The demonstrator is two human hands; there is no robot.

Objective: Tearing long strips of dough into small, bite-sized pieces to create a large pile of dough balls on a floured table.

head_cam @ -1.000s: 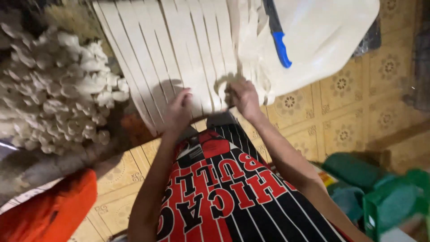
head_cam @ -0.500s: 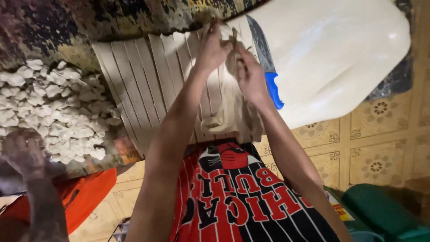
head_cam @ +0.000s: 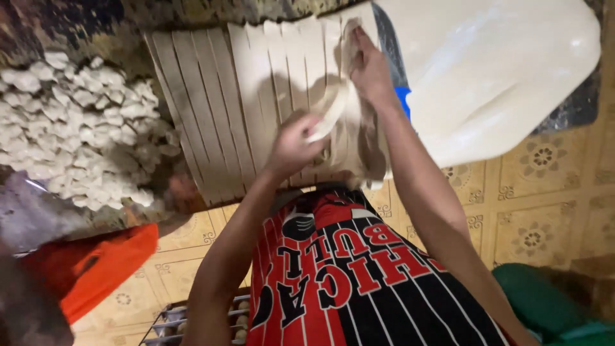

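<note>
We have a sheet of pale dough cut into long strips [head_cam: 256, 109] lying on the work surface, and we are lifting one dough strip [head_cam: 333, 109] off its right side. Our right hand [head_cam: 371, 70] pinches the far end of that strip, fingers closed on it, near the blue-handled knife [head_cam: 402, 99]. Our left hand [head_cam: 291, 147] grips the near end, fingers curled shut around it, so the strip sags between them. A heap of small dough pieces [head_cam: 83, 128] lies to the left, an uncut white dough slab [head_cam: 500, 70] to the right. We judge this the separating step; the next move calls for an even pull, or the soft strip may stretch or tear
</note>
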